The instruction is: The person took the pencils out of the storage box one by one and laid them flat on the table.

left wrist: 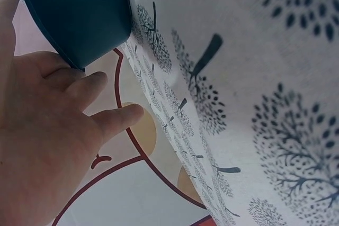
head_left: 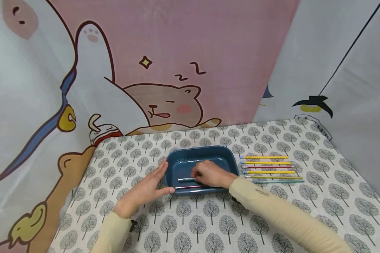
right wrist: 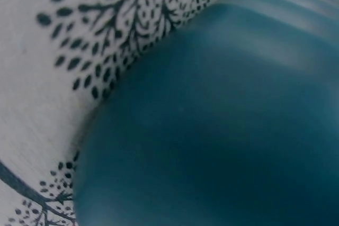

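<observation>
A dark blue rectangular tray [head_left: 180, 153] stands on the tree-print cloth. My left hand [head_left: 149, 186] rests on its left end, fingers fairly straight along the side and thumb at the near corner. In the left wrist view the left hand [left wrist: 53, 115] touches the tray's wall [left wrist: 90, 19]. My right hand [head_left: 212, 174] reaches over the right rim into the tray, fingers curled and pinching a pencil with a pale silvery end [head_left: 185, 179]; the hand hides the rest of it. A dark red pencil [head_left: 190, 187] lies along the tray's near side, partly covered by that hand.
Right of the tray, several pencils lie in a row on the cloth, among them a yellow pencil [head_left: 269, 162], a red pencil [head_left: 269, 167] and a teal pencil [head_left: 282, 181]. A cartoon-print curtain [head_left: 234, 70] hangs behind the table. The tray's outer wall [right wrist: 212, 130] fills most of the right wrist view.
</observation>
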The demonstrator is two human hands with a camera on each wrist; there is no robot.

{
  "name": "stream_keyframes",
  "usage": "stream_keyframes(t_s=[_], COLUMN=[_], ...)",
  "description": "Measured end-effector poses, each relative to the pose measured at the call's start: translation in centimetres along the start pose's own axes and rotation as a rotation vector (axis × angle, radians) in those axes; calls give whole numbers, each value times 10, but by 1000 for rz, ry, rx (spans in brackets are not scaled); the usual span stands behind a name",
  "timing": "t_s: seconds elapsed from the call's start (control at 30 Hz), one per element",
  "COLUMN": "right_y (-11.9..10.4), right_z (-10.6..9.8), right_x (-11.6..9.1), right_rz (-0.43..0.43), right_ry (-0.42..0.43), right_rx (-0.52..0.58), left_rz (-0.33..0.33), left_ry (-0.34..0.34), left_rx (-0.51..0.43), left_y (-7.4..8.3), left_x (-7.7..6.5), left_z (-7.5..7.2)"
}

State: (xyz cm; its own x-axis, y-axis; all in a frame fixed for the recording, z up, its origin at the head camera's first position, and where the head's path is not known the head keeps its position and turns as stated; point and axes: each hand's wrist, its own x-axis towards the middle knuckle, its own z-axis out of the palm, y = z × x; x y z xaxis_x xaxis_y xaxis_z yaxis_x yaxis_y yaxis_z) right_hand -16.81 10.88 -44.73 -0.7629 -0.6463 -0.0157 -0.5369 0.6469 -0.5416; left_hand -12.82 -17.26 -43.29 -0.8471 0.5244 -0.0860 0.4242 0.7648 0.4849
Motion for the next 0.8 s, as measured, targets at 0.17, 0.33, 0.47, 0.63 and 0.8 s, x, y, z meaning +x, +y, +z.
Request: stream_keyframes(t_s=[0.17, 0.33, 0.47, 0.63, 0.8], right_y=[-1, -5, -8, -11, -15], right_z=[-6, -16, -23, -32, -42], right_x=[-4, -8, -11, -15, -19], right_rz=[8, -11, -26, -28, -23], right_ry=[32, 77, 103, 144, 202], right_rx=[37, 59, 72, 88, 109], left_rz=[18, 21, 26, 36, 45], left_ry=[14, 15, 15, 16, 9], left_rx=[0, 6, 8, 20, 38], left_y=[0, -1, -2, -3, -3], left_x=[1, 0, 0, 0, 0], left_z=[0, 1, 2, 2, 0])
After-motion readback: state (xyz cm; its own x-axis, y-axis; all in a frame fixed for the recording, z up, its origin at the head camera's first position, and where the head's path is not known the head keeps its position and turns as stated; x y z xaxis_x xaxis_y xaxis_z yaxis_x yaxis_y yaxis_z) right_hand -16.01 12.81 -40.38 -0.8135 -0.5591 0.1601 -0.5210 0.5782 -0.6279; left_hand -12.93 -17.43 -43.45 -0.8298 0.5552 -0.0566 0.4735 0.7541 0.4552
